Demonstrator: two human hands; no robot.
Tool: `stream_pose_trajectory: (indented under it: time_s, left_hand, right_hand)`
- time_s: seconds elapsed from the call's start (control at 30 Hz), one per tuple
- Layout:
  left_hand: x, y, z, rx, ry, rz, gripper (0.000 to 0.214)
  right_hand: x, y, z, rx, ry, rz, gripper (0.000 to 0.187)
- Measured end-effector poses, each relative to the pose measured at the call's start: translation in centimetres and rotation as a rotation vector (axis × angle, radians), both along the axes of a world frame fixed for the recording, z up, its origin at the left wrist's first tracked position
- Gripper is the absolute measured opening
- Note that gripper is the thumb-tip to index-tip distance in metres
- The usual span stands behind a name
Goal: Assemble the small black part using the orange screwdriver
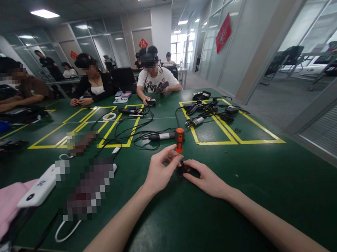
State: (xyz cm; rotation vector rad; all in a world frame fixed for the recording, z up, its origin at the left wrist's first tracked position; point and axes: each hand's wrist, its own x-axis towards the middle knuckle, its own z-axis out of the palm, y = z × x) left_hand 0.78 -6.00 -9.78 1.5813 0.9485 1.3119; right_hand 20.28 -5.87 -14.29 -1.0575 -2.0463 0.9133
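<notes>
An orange-and-black screwdriver (pixel 180 139) stands upright above the green table, its handle uppermost. My left hand (pixel 162 168) pinches it low, around the lower end of the handle and the shaft. Below it, a small black part (pixel 181 168) rests at the table surface, partly covered by fingers, so its kind does not show. My right hand (pixel 207 177) grips this part from the right between thumb and fingers. The screwdriver's tip is hidden behind the fingers and the part.
A black-and-silver cylindrical tool (pixel 162 136) with a cable lies just beyond my hands. Cabled black tools (pixel 210 107) crowd the yellow-taped areas at back right. On the left lie a white power strip (pixel 42 185) and a blurred object (pixel 88 188). Co-workers (pixel 156 77) sit opposite.
</notes>
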Motion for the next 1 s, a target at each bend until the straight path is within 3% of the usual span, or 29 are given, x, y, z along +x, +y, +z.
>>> stream_pose_trajectory:
  time_s: [0.47, 0.7, 1.0]
  left_hand:
    - [0.1, 0.1, 0.0, 0.005, -0.064, -0.039, 0.028]
    - [0.1, 0.5, 0.5, -0.05, -0.225, 0.063, 0.036]
    - [-1.1, 1.5, 0.3, -0.095, -0.273, -0.011, 0.032]
  right_hand:
    - [0.0, 0.0, 0.0, 0.009, -0.001, -0.011, 0.027]
    - [0.2, 0.1, -0.4, 0.04, -0.009, -0.028, 0.027]
    - [0.9, 0.1, 0.0, 0.016, -0.02, -0.04, 0.027]
